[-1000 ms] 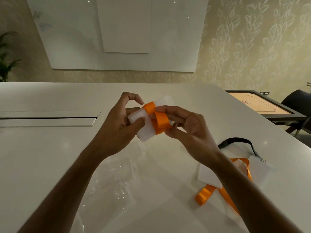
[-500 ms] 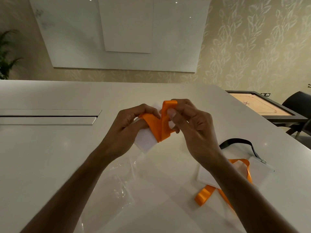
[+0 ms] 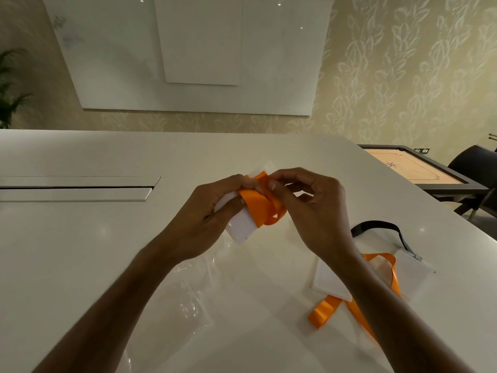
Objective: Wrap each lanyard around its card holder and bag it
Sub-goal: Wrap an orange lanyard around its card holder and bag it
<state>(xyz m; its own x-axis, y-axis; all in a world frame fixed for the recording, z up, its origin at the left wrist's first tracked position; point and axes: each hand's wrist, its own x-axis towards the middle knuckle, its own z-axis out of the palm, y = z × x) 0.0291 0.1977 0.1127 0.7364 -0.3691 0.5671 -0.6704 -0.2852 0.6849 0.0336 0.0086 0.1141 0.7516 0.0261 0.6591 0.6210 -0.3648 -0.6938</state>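
Note:
My left hand [image 3: 209, 219] grips a white card holder [image 3: 242, 230] above the middle of the table. An orange lanyard [image 3: 262, 208] is wound across the holder in loose loops. My right hand [image 3: 309, 208] pinches the lanyard at the holder's top edge with thumb and forefinger. Clear plastic bags [image 3: 193, 300] lie flat on the table below my hands. To the right lie more white card holders [image 3: 330, 281], one with an orange lanyard [image 3: 325, 310] and one with a black lanyard [image 3: 376, 227]; my right forearm covers part of them.
The white table [image 3: 80, 265] has a long cable slot [image 3: 75, 188] at the left. Its right edge curves away past the black lanyard. Beyond it stand a carrom board table [image 3: 419, 170] and a dark chair [image 3: 476, 168]. A plant [image 3: 10, 87] is at the far left.
My right hand brought the orange lanyard loop up over the holder's top edge and now pinches it there. The loops lie lower and flatter across the holder.

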